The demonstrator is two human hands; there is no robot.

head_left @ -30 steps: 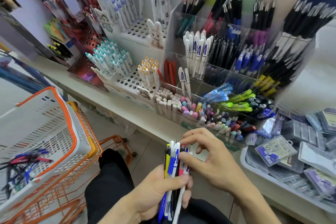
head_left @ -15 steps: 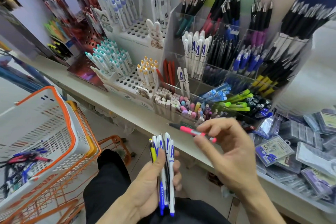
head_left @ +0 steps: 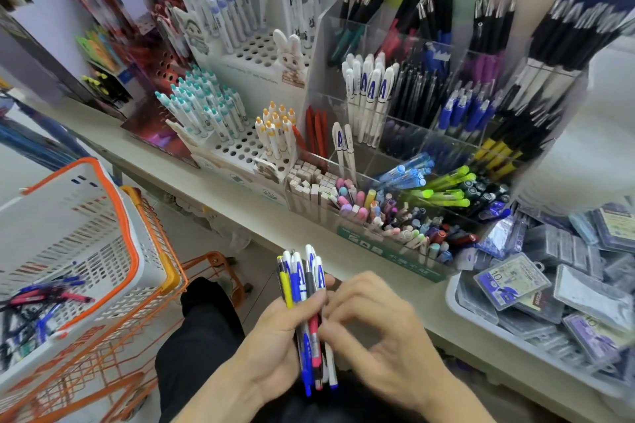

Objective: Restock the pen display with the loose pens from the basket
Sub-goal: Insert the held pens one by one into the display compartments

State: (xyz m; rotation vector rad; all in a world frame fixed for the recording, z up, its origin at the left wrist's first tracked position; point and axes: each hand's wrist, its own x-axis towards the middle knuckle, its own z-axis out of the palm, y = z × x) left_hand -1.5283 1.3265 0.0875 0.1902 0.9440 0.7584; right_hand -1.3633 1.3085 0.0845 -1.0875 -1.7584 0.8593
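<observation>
My left hand (head_left: 271, 336) grips a bundle of loose pens (head_left: 302, 282), white-and-blue ones with a yellow one and a pink one (head_left: 314, 331), tips pointing down. My right hand (head_left: 378, 326) has its fingers curled against the right side of that bundle and pinches it by the pink pen. More loose pens (head_left: 44, 295) lie in the white, orange-rimmed basket (head_left: 103, 233) at the left. The clear acrylic pen display (head_left: 323, 55) stands on the shelf ahead, its compartments filled with black, blue, white and green pens.
A white peg-hole pen stand (head_left: 237, 151) sits left of the acrylic display. A grey tray (head_left: 474, 309) of packaged refills fills the right. The basket rests on an orange wire cart (head_left: 103, 371). The shelf edge (head_left: 206, 189) runs diagonally; my black-trousered knee (head_left: 202, 319) is below.
One second ago both hands were on the bundle. My right hand then drew a pink pen out toward the shelf, and now hand and pen are back at the bundle.
</observation>
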